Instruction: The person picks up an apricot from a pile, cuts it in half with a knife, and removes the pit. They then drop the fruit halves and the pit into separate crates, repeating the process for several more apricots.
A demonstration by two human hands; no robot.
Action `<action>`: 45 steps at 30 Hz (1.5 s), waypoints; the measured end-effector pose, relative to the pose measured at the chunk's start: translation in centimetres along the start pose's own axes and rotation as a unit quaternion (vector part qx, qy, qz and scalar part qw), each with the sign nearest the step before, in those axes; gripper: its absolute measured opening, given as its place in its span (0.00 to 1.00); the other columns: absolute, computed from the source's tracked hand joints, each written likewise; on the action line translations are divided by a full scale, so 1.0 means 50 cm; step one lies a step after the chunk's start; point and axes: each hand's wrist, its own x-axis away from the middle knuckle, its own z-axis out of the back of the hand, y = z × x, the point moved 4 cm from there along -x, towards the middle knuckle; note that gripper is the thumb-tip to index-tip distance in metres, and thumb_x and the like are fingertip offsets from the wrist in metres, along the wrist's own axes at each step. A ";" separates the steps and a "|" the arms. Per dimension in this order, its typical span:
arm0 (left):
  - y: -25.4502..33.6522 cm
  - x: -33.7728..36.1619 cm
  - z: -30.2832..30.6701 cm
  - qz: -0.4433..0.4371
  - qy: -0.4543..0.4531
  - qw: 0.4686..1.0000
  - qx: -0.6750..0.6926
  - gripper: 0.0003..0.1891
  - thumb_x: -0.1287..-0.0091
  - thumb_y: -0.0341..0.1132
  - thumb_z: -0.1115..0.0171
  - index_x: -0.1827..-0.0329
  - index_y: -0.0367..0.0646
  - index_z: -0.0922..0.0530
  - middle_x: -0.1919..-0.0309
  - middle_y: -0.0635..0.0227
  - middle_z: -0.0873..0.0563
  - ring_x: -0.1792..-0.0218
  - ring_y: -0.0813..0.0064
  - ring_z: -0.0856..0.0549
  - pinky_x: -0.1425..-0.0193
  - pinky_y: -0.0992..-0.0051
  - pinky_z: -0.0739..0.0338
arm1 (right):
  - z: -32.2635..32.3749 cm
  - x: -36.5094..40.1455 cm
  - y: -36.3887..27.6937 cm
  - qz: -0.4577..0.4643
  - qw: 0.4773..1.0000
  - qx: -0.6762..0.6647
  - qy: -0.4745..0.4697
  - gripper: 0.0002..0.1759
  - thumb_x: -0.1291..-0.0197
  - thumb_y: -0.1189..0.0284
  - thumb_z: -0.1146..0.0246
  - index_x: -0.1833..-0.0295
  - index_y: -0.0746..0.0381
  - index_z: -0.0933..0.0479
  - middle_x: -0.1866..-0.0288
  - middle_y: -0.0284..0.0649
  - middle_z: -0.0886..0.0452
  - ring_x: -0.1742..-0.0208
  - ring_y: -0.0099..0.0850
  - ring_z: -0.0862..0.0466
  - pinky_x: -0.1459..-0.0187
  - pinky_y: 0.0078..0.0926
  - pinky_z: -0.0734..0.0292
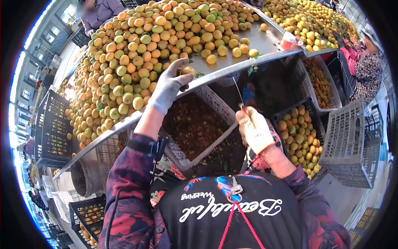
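My left hand [171,85], in a pale grey glove with darkened fingertips, is wrapped round a yellow-orange fruit [187,71] at the metal table's front edge. A large heap of orange, yellow and greenish fruit [137,54] lies just beyond it. My right hand [255,128], in a stained white glove, is closed on the handle of a thin tool [237,89]. Its narrow metal shaft or blade points up toward the table edge; its exact kind is unclear. The tool and the held fruit are apart.
Below the table edge [232,69] stands a white crate [188,159] of dark scraps. A dark crate of fruit [300,135] is at right, beside upright grey crates [344,143]. A red-and-white container [287,41] sits on the table. People are at upper left [99,14] and right [367,64].
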 end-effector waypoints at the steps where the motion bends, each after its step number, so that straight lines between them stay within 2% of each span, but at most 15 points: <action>1: 0.016 0.043 -0.018 0.006 -0.030 0.991 0.128 0.26 0.40 0.26 0.32 0.36 0.40 0.24 0.60 0.69 0.17 0.66 0.81 0.18 0.62 0.81 0.22 | 0.000 0.003 -0.023 0.112 0.989 0.086 0.050 0.18 0.27 0.58 0.40 0.59 0.63 0.28 0.76 0.44 0.24 0.76 0.41 0.22 0.71 0.35 0.29; 2: 0.014 0.074 -0.028 0.017 -0.061 0.981 0.184 0.27 0.42 0.25 0.32 0.36 0.40 0.24 0.58 0.68 0.17 0.67 0.80 0.18 0.62 0.82 0.22 | -0.001 0.014 -0.040 0.102 0.992 0.061 0.044 0.17 0.27 0.59 0.41 0.57 0.65 0.28 0.74 0.51 0.25 0.71 0.49 0.22 0.68 0.38 0.29; 8: 0.070 0.264 -0.110 0.009 -0.118 0.955 0.272 0.30 0.46 0.23 0.34 0.36 0.35 0.26 0.46 0.64 0.18 0.41 0.72 0.20 0.34 0.75 0.27 | -0.037 0.091 -0.184 0.215 0.973 0.071 -0.045 0.14 0.27 0.61 0.41 0.54 0.62 0.25 0.71 0.51 0.21 0.67 0.55 0.19 0.68 0.39 0.26; 11: 0.099 0.314 -0.124 0.016 -0.114 0.964 0.240 0.30 0.46 0.22 0.35 0.35 0.36 0.26 0.45 0.64 0.18 0.41 0.74 0.20 0.33 0.74 0.27 | -0.049 0.128 -0.210 0.309 0.946 0.103 -0.013 0.14 0.28 0.61 0.40 0.53 0.63 0.24 0.71 0.52 0.20 0.65 0.55 0.18 0.67 0.41 0.25; 22: 0.144 0.377 -0.143 -0.044 -0.103 0.984 0.136 0.26 0.48 0.20 0.38 0.41 0.35 0.25 0.51 0.70 0.20 0.49 0.80 0.22 0.40 0.80 0.27 | -0.045 0.184 -0.247 0.282 0.940 0.190 -0.036 0.16 0.28 0.59 0.40 0.58 0.62 0.25 0.71 0.52 0.18 0.66 0.54 0.16 0.68 0.44 0.24; 25: 0.155 0.389 -0.153 -0.062 -0.053 0.991 0.105 0.28 0.55 0.24 0.40 0.44 0.33 0.24 0.52 0.68 0.21 0.49 0.77 0.22 0.38 0.78 0.29 | -0.051 0.203 -0.243 0.248 0.949 0.192 -0.042 0.14 0.26 0.63 0.41 0.53 0.65 0.25 0.71 0.52 0.19 0.66 0.50 0.15 0.67 0.35 0.24; 29: 0.202 0.393 -0.160 -0.193 -0.013 0.980 -0.049 0.23 0.54 0.21 0.44 0.50 0.35 0.25 0.58 0.65 0.18 0.54 0.74 0.20 0.42 0.77 0.26 | -0.049 0.201 -0.244 0.271 0.951 0.147 -0.022 0.16 0.25 0.62 0.43 0.53 0.66 0.25 0.69 0.51 0.19 0.67 0.44 0.15 0.66 0.33 0.24; 31: 0.208 0.398 -0.165 -0.254 0.008 0.955 -0.151 0.23 0.54 0.21 0.45 0.50 0.35 0.25 0.59 0.62 0.18 0.55 0.71 0.19 0.42 0.75 0.26 | -0.051 0.197 -0.235 0.275 0.959 0.062 -0.014 0.16 0.29 0.61 0.39 0.57 0.65 0.25 0.69 0.55 0.18 0.62 0.57 0.17 0.66 0.46 0.23; 35: 0.199 0.389 -0.162 -0.253 -0.003 0.953 -0.166 0.29 0.54 0.27 0.46 0.43 0.32 0.26 0.53 0.65 0.20 0.49 0.75 0.22 0.36 0.77 0.31 | -0.048 0.190 -0.238 0.289 0.956 0.037 -0.010 0.18 0.26 0.59 0.42 0.60 0.64 0.25 0.75 0.48 0.19 0.73 0.50 0.17 0.73 0.39 0.27; 37: 0.182 0.370 -0.153 -0.164 -0.051 0.985 -0.013 0.31 0.55 0.26 0.46 0.42 0.32 0.26 0.52 0.65 0.19 0.49 0.74 0.21 0.37 0.77 0.29 | -0.052 0.186 -0.235 -0.043 0.946 -0.212 -0.241 0.21 0.24 0.54 0.47 0.63 0.60 0.27 0.83 0.35 0.27 0.85 0.32 0.26 0.82 0.29 0.37; 38: 0.177 0.369 -0.150 -0.100 -0.087 0.987 0.095 0.30 0.54 0.26 0.45 0.41 0.32 0.26 0.52 0.64 0.19 0.49 0.73 0.20 0.38 0.77 0.28 | -0.055 0.193 -0.231 -0.138 0.858 -0.374 -0.325 0.24 0.23 0.49 0.51 0.66 0.56 0.30 0.84 0.25 0.36 0.88 0.18 0.38 0.86 0.19 0.48; 39: 0.178 0.368 -0.150 -0.037 -0.120 0.971 0.201 0.30 0.54 0.26 0.44 0.41 0.33 0.26 0.51 0.64 0.18 0.49 0.73 0.19 0.39 0.77 0.26 | -0.069 0.195 -0.231 -0.185 0.751 -0.490 -0.402 0.25 0.24 0.47 0.50 0.67 0.55 0.31 0.85 0.26 0.38 0.89 0.19 0.41 0.88 0.19 0.49; 41: 0.151 0.352 -0.140 -0.008 -0.115 0.948 0.296 0.24 0.46 0.27 0.39 0.43 0.36 0.23 0.54 0.65 0.18 0.59 0.76 0.19 0.57 0.78 0.26 | -0.071 0.207 -0.230 -0.142 0.778 -0.476 -0.384 0.25 0.25 0.46 0.49 0.67 0.56 0.31 0.84 0.27 0.36 0.89 0.19 0.40 0.88 0.19 0.48; 43: 0.145 0.348 -0.138 -0.036 -0.141 0.918 0.370 0.25 0.43 0.29 0.35 0.40 0.36 0.24 0.51 0.62 0.18 0.58 0.72 0.18 0.53 0.74 0.23 | -0.049 0.191 -0.231 -0.052 0.881 -0.338 -0.327 0.25 0.25 0.47 0.48 0.65 0.57 0.28 0.82 0.27 0.35 0.88 0.17 0.38 0.86 0.19 0.44; 45: 0.138 0.343 -0.135 -0.050 -0.149 0.912 0.379 0.27 0.43 0.30 0.34 0.38 0.36 0.25 0.49 0.61 0.18 0.55 0.70 0.17 0.49 0.72 0.22 | -0.037 0.186 -0.217 -0.025 0.905 -0.313 -0.289 0.21 0.23 0.53 0.46 0.62 0.60 0.25 0.81 0.27 0.33 0.85 0.18 0.34 0.82 0.18 0.38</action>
